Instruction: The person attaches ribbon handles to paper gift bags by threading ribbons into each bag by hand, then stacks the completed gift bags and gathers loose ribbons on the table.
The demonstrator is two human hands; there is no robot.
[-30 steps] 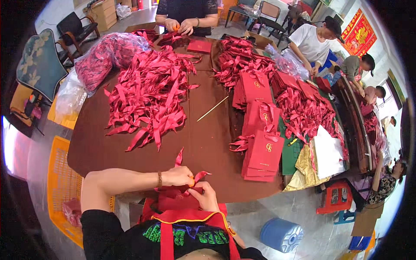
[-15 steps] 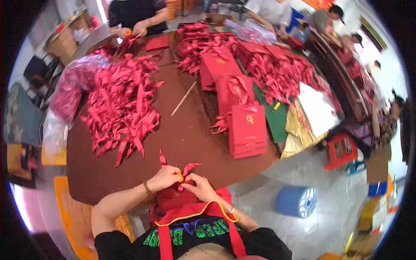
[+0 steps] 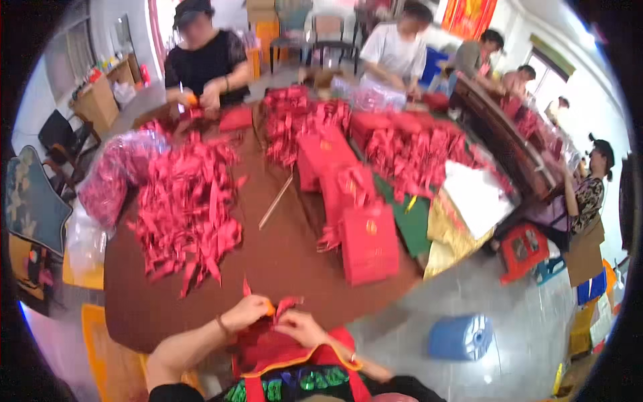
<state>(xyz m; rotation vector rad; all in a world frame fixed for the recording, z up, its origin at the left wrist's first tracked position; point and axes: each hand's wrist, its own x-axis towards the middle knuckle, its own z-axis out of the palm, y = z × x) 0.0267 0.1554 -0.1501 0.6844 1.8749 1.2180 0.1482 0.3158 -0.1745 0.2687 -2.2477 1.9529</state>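
Observation:
Near the table's front edge, my left hand [image 3: 246, 313] and my right hand [image 3: 301, 328] are close together over a dark red paper bag [image 3: 254, 342]. Both have their fingers closed on red ribbon [image 3: 289, 305], one end of which sticks up between the hands. Another ribbon tip rises just beyond my left hand. Something small and orange [image 3: 270, 308] shows at my left fingertips; blur hides what it is. The bag is mostly covered by my hands and red apron [image 3: 335, 340].
A large heap of red ribboned pieces [image 3: 187, 208] lies left on the brown table [image 3: 268, 261]. Stacked red gift bags [image 3: 370, 244] stand right, near a thin stick [image 3: 276, 201]. A blue bin [image 3: 461, 337] sits on the floor. Several people work around the far side.
The view has tilted up, so the table and my hands sit lower in the picture and more of the room shows. My hands keep their hold on the ribbon.

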